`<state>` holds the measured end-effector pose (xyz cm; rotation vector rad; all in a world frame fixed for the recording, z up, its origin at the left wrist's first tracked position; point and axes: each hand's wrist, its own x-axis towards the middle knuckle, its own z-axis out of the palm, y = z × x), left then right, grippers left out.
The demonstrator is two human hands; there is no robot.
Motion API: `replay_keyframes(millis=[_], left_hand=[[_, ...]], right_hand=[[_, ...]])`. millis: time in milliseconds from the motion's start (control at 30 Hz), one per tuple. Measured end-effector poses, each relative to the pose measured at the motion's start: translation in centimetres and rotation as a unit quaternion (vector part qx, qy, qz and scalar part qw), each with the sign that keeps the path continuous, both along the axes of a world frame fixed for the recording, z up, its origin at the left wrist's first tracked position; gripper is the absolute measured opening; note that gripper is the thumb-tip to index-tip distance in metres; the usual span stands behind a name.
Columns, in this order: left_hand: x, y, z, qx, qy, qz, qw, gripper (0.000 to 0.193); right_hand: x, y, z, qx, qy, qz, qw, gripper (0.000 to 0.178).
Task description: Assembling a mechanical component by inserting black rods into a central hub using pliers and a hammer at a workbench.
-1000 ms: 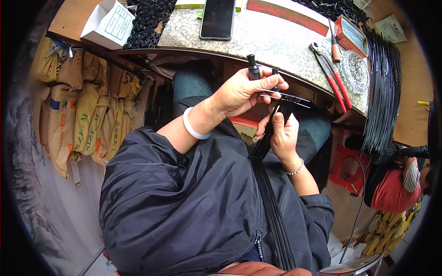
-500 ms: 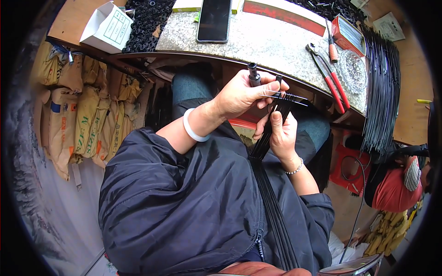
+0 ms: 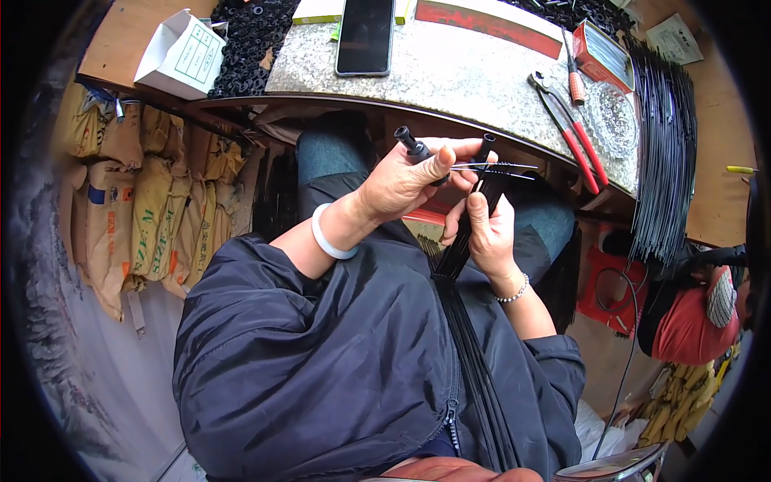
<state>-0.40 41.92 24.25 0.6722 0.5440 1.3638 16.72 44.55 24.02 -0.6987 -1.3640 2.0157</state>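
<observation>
Black strands (image 3: 471, 349): smooth, slightly glossy, plastic-looking. Jacket (image 3: 321, 369): smooth sheeny cloth. Phone screen (image 3: 365, 38): glossy. Box (image 3: 191, 60): matt card.

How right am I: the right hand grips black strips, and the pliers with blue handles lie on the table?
Not quite: the pliers are red-handled, not blue-handled, as the head view shows. They do lie on the table, and the right hand does grip black strips.
</observation>
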Motion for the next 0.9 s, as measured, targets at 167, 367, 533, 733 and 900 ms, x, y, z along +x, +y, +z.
replay_keyframes(millis=[167, 367, 533, 733, 900], left_hand=[[0.0, 0.0, 0.3, -0.032, 0.045, 0.012, 0.998, 0.059], [0.4, 0.0, 0.9, 0.019, 0.036, 0.018, 0.999, 0.049], [1.2, 0.1, 2.0, 0.025, 0.223, 0.107, 0.969, 0.037], [1.4, 0.3, 1.7, -0.013, 0.163, 0.1, 0.981, 0.032], [1.2, 0.1, 1.1, -0.039, 0.063, 0.056, 0.996, 0.033]], right_hand=[[-0.1, -0.1, -0.1, 0.003, 0.006, 0.009, 1.0, 0.038], [-0.1, -0.2, 0.0, 0.004, 0.007, -0.01, 1.0, 0.036], [-0.2, -0.2, 0.0, 0.039, 0.004, -0.008, 0.999, 0.036], [-0.1, -0.6, 0.1, 0.043, 0.015, -0.021, 0.999, 0.042], [0.0, -0.5, 0.0, 0.048, 0.002, -0.003, 0.999, 0.046]])
